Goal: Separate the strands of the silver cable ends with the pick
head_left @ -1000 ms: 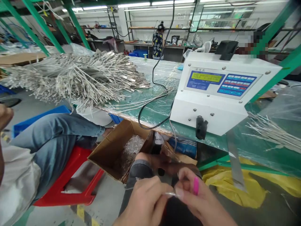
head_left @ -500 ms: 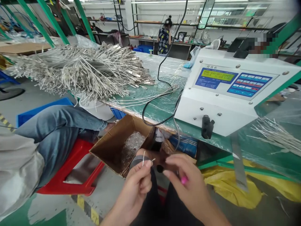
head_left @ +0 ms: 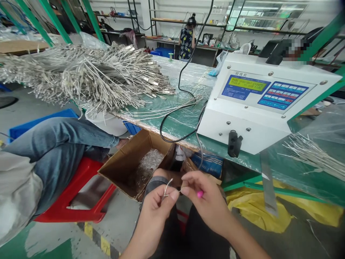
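The wire (head_left: 167, 186) was above the lap (head_left: 198, 239), pinched by the left hand (head_left: 159, 201); whether the right hand (head_left: 206, 199), curled close, gripped it, I couldn't tell. A loose pinch could have dropped it.

Head cam looks fwd & dn, hands (head_left: 158, 208) close.

Crinkly clear plastic (head_left: 151, 160) inside the big brown box (head_left: 121, 167). Just left of the box, a red stool (head_left: 60, 201) with a person in blue jeans (head_left: 56, 144) on it. Behind the box, toward its left, a white bucket (head_left: 107, 125). Well right of the box, something yellow and crumpled (head_left: 253, 210).
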`<state>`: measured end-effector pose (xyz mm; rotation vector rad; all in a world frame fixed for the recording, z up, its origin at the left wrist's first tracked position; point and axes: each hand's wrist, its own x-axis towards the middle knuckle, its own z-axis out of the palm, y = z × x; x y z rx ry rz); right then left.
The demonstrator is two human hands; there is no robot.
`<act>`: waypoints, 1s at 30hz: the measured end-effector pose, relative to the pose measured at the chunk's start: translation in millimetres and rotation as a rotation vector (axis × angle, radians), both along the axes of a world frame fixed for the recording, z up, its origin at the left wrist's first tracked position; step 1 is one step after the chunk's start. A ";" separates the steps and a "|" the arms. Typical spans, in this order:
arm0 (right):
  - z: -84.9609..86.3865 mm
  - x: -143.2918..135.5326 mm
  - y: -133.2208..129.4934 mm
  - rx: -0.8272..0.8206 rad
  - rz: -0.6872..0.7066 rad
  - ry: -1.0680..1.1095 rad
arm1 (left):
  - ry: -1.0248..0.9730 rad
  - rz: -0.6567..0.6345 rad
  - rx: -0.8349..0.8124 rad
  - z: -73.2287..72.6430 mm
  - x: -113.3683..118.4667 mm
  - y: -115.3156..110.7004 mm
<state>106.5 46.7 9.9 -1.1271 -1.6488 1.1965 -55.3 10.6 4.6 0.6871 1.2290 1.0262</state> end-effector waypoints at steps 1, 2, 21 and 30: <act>1.9 -0.2 -1.6 -0.120 -0.012 0.039 | 0.168 0.010 0.105 -1.4 0.3 -1.5; 4.0 -0.2 -2.9 -0.247 -0.018 0.093 | 0.325 0.012 0.220 -3.0 0.4 -3.1; 3.9 14.1 0.8 0.362 0.022 -0.107 | 0.061 -0.081 0.081 6.2 -1.7 4.7; -0.5 35.8 20.5 0.017 -0.394 0.025 | -0.131 0.095 0.142 -1.7 -11.9 15.5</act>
